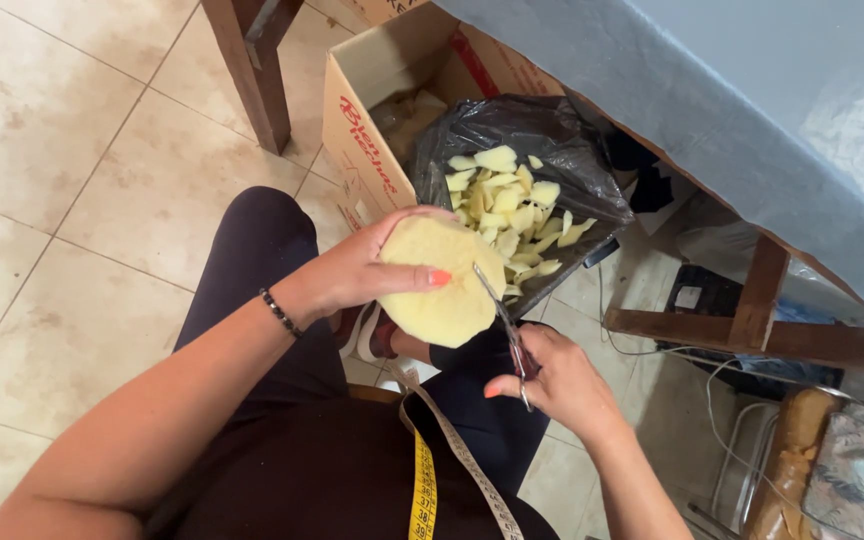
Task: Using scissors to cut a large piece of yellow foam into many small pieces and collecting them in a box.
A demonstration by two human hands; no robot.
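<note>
Left hand fingers curl closed around a pale yellow round foam piece; right hand fingers grip metal scissors cutting its edge.

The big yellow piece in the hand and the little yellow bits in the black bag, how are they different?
The big yellow piece is one wide, rounded slab; the little bits are many small slivers. The piece is held up by the left hand, with scissors at its edge; the bits lie loose in the black bag. Both are pale yellow.

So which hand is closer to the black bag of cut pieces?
Left. The left hand holds the yellow foam piece just beside the black bag; the right hand is lower, with scissors.
</note>
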